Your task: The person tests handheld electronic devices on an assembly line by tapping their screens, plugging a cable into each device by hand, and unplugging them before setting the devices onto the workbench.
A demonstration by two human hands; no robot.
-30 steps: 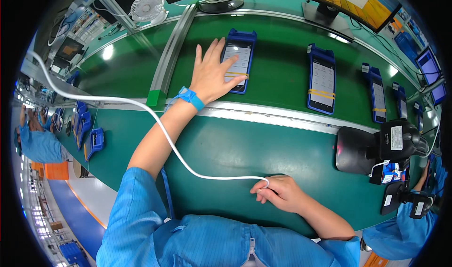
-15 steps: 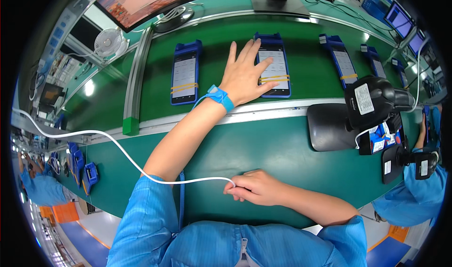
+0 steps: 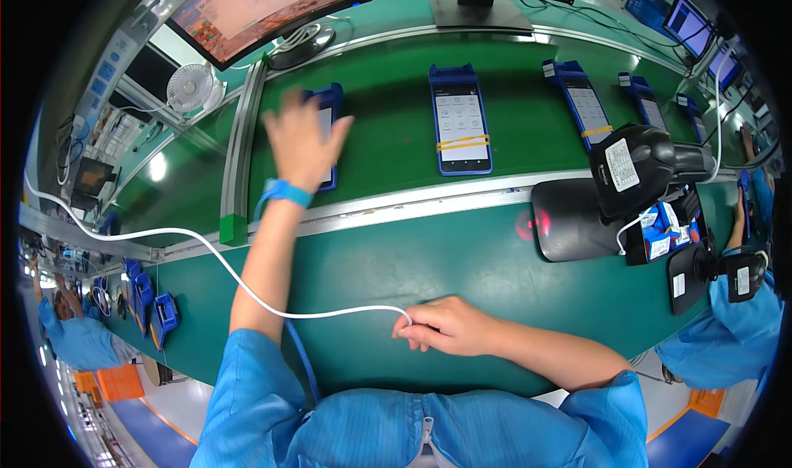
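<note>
My left hand (image 3: 304,145), with a blue wrist strap (image 3: 286,192), is spread over the left blue handheld terminal (image 3: 329,101) and hides much of its screen. Its fingers are apart, slightly blurred, and hold nothing; whether they touch the terminal I cannot tell. To its right lies a second blue handheld terminal (image 3: 460,126), screen lit, with yellow rubber bands round its lower part. Low in front of me, my right hand (image 3: 450,326) is closed on the end of a white cable (image 3: 330,314), which runs across my left forearm to the far left. The cable's tip is hidden in the fingers.
More blue terminals (image 3: 584,105) lie along the green strip at right. A black scanner on a stand (image 3: 631,171) occupies the right side, beside a box of small packets (image 3: 664,233). A metal rail (image 3: 245,150) crosses at left; monitors (image 3: 272,10) stand behind. Co-workers sit at both sides.
My left hand has moved left from the middle terminal to the left one. The view has shifted slightly. A red light spot now shows beside the scanner base. My right hand keeps its hold.
</note>
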